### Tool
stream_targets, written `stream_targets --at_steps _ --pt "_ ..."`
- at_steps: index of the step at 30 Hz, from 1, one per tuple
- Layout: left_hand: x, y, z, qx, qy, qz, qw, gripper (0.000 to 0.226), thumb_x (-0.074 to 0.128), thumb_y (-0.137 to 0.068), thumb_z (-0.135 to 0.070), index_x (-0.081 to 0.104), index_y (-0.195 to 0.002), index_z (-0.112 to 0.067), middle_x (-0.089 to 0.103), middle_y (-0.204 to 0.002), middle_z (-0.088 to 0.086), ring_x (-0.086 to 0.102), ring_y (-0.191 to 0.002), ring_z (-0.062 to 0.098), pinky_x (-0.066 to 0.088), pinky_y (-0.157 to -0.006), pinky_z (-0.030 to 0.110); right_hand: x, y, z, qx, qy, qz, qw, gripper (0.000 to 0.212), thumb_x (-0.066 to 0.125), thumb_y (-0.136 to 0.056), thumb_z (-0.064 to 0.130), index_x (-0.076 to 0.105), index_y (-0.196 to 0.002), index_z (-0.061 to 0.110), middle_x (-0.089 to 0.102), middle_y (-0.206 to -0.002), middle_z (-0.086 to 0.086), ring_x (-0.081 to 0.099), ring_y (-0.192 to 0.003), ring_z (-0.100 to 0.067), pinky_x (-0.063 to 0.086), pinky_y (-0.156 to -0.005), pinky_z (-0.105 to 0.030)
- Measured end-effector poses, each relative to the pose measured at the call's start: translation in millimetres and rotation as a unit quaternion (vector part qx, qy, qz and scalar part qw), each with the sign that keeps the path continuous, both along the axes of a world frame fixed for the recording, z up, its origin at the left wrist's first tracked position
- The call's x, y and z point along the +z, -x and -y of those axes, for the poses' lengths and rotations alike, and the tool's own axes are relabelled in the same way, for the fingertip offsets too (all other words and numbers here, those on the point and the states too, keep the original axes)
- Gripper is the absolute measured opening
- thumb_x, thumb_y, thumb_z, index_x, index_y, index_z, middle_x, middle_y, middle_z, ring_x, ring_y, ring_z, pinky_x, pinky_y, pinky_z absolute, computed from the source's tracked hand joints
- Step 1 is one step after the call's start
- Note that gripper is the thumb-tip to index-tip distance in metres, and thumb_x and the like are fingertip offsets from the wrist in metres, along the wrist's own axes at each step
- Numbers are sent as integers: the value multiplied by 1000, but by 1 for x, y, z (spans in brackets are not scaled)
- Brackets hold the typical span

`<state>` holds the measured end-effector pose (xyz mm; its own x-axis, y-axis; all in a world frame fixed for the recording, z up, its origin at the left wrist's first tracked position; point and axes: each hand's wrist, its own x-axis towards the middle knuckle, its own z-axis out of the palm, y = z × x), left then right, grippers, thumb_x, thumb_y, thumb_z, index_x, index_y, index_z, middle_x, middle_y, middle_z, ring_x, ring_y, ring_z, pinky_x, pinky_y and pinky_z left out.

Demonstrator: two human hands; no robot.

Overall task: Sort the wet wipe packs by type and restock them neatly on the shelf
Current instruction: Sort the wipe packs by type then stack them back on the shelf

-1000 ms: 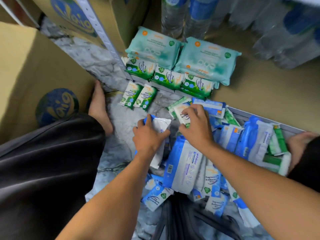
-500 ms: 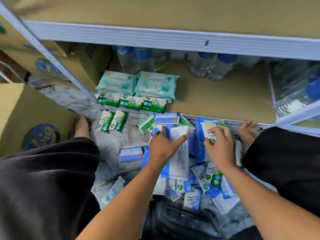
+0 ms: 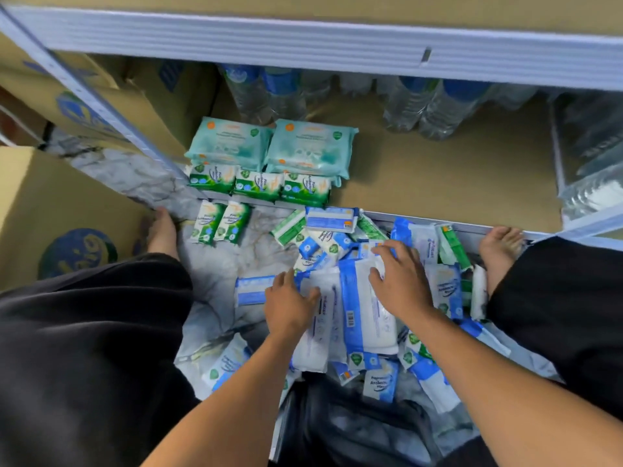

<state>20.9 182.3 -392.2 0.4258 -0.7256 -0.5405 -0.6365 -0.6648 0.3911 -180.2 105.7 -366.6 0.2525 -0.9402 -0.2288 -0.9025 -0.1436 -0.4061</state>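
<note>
Sorting, mid-frame: your left hand [image 3: 290, 308] and right hand [image 3: 401, 284] lie flat on large blue-and-white wipe packs [image 3: 367, 318], gripping nothing. Next, likely: grip one, shelve beside green packs [image 3: 259, 185].

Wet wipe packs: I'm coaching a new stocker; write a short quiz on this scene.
1. True or false: three small green wipe packs line the tan shelf board's front edge.
2. How many large pale teal wipe packs show side by side behind them?
3. The left hand and right hand rest on: A green packs; B large blue-and-white wipe packs; C teal packs.
Key: 1 true; 2 two; 3 B.
</note>
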Motion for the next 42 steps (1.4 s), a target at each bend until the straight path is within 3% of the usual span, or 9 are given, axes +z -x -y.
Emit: stream_targets --at_steps 8,12,14,18,22,26,32,38,42 --pt "-26 -3 -19 -100 -36 12 994 95 52 -87 -72 7 -159 -29 8 -166 2 23 -145 29 36 -113 40 -26 -77 36 102 -18 -42 994 44 60 -94 26 55 -136 14 41 -148 -8 39 -132 -33 42 -103 -44" --pt "-34 -10 -21 -115 -38 8 993 98 51 -85 -75 5 -159 -31 8 -166 1 22 -145 30 37 -113 42 -39 -105 73 100 -12 -77 992 60 55 -98 34 37 -151 13 25 -159 -12 22 -146 -33 27 -117 -46" --pt "-37 -10 -22 -116 -40 5 992 100 52 -83 -76 2 -159 -32 7 -166 2 19 -147 31 35 -115 44 -43 -109 85 111 -47 -116 986 67 51 -100 41 27 -155 13 27 -158 -13 24 -145 -33 24 -118 -45" --pt "-38 -5 -19 -109 -54 -10 993 111 54 -77 -82 -1 -159 -30 3 -166 3 12 -149 33 31 -117 47 -47 -97 87 127 -43 -189 973 58 54 -96 50 45 -140 14 42 -138 -12 34 -131 -34 33 -106 -45" --pt "-37 -5 -18 -95 -49 -19 994 107 46 -78 -85 4 -159 -29 5 -166 2 11 -150 32 28 -118 47 -43 -84 77 131 -83 -148 977 47 62 -91 44 50 -128 17 51 -133 -10 44 -124 -34 35 -101 -41" --pt "-32 -4 -7 -64 8 -2 998 86 41 -87 -78 29 -154 -25 16 -164 4 19 -146 30 28 -116 47 -34 -69 57 149 -44 -81 985 37 67 -87 40 52 -116 21 55 -116 -6 49 -110 -31 34 -90 -41" --pt "-35 -14 41 -70 64 33 995 60 50 -94 -61 46 -140 -23 37 -153 2 37 -133 28 39 -103 48 -24 -12 45 -21 95 -58 994 43 74 -79 43 58 -113 22 55 -108 -8 49 -104 -33 35 -82 -44" --pt "-45 -1 95 -20 55 8 998 73 65 -86 -59 47 -140 -13 48 -140 10 47 -125 34 48 -96 49 -18 58 47 -174 119 -105 972 45 70 -83 48 58 -115 19 57 -112 -15 49 -105 -37 39 -85 -50" --pt "-50 15 117 16 15 -2 1000 83 75 -80 -55 42 -139 -7 47 -137 14 47 -126 36 46 -101 48 -20 70 42 -202 101 -112 968 46 71 -84 45 59 -119 18 54 -126 -13 47 -112 -37 36 -89 -49"
